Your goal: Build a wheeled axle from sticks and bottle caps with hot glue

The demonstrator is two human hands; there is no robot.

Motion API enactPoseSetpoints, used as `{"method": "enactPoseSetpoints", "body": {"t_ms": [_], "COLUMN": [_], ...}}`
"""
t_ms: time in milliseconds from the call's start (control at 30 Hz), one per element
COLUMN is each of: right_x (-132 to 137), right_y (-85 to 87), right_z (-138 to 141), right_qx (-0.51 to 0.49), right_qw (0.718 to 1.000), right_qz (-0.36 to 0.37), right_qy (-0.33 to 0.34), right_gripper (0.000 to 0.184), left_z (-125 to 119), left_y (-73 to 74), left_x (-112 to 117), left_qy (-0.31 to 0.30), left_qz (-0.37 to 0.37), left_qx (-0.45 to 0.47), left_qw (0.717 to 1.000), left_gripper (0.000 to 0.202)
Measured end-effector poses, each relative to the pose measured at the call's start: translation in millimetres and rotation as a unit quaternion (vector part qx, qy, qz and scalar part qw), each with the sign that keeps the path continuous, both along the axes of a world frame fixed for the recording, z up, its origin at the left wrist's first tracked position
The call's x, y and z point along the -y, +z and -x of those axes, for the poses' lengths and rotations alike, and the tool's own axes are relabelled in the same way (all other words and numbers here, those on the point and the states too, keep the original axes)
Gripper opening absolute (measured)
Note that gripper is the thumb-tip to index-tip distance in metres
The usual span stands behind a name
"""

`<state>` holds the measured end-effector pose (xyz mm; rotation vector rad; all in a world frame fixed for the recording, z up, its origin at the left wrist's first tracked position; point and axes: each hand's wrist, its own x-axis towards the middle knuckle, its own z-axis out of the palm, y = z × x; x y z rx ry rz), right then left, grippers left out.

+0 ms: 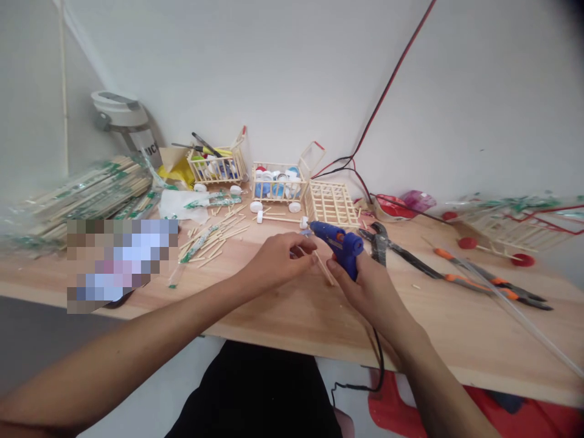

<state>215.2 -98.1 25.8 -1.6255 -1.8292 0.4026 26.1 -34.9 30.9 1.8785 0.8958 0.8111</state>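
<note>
My left hand (pixel 278 260) pinches a thin wooden stick (pixel 322 267) between its fingertips, over the light wooden table (pixel 292 310). My right hand (pixel 369 289) is wrapped around the grip of a blue hot glue gun (pixel 341 246). The gun's nozzle points left, close to a small white piece (pixel 303 222) at the far end of the hands. A black power cord (pixel 378 365) hangs from the gun over the table's front edge. The stick's tip sits just below the gun, and they appear apart.
Behind the hands stand a wooden stick grid (pixel 331 204) and a stick cart (pixel 278 182) filled with bottle caps. Loose sticks (pixel 214 240) lie to the left. Metal pliers (pixel 378 243) and orange-handled pliers (pixel 493 285) lie to the right. A pixelated patch (pixel 121 264) hides part of the table.
</note>
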Motion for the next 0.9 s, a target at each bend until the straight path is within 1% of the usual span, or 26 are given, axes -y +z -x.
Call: {"method": "enactPoseSetpoints", "body": {"t_ms": [67, 133, 167, 233, 300, 367, 467, 533, 633, 733, 767, 800, 900], "right_x": [4, 8, 9, 10, 11, 12, 16, 21, 33, 44, 47, 48, 46], "right_y": [0.7, -0.2, -1.1, -3.4, -4.7, -4.1, 0.4, 3.5, 5.7, 6.9, 7.4, 7.8, 6.1], "right_z": [6, 13, 17, 24, 31, 36, 39, 39, 34, 19, 11, 0, -40], "right_qx": [-0.002, -0.016, -0.028, -0.056, -0.077, -0.086, -0.099, -0.112, -0.144, -0.178, -0.180, -0.176, -0.113], "right_qw": [1.000, 1.000, 1.000, 0.998, 0.996, 0.995, 0.995, 0.993, 0.986, 0.978, 0.979, 0.982, 0.989], "right_qz": [-0.010, -0.010, -0.001, 0.025, 0.042, 0.038, 0.026, 0.031, 0.061, 0.077, 0.070, 0.056, -0.002], "right_qy": [0.008, 0.009, 0.005, -0.008, -0.018, -0.025, -0.020, 0.006, 0.051, 0.077, 0.070, 0.048, -0.100], "right_gripper": [0.047, 0.053, 0.058, 0.070, 0.078, 0.078, 0.072, 0.074, 0.078, 0.070, 0.065, 0.058, 0.041], "left_z": [-7, -15, -19, -25, -29, -30, -28, -25, -22, -21, -21, -20, -19], "left_y": [-3.0, -7.4, -9.8, -14.0, -16.2, -15.4, -10.4, -7.5, -6.9, -9.0, -9.5, -9.8, -8.3], "left_x": [6, 14, 19, 30, 39, 45, 47, 45, 43, 43, 43, 43, 43], "left_qy": [-0.051, -0.092, -0.100, -0.094, -0.072, -0.061, -0.055, -0.050, -0.056, -0.072, -0.070, -0.065, -0.043], "left_qz": [0.088, 0.166, 0.202, 0.264, 0.301, 0.321, 0.343, 0.353, 0.363, 0.380, 0.382, 0.380, 0.372], "left_qx": [0.058, 0.126, 0.160, 0.229, 0.291, 0.331, 0.360, 0.368, 0.375, 0.382, 0.380, 0.377, 0.367], "left_qw": [0.993, 0.974, 0.961, 0.932, 0.905, 0.885, 0.866, 0.859, 0.851, 0.840, 0.839, 0.842, 0.852], "left_gripper": [0.027, 0.033, 0.034, 0.037, 0.037, 0.036, 0.033, 0.032, 0.032, 0.033, 0.032, 0.032, 0.029]}}
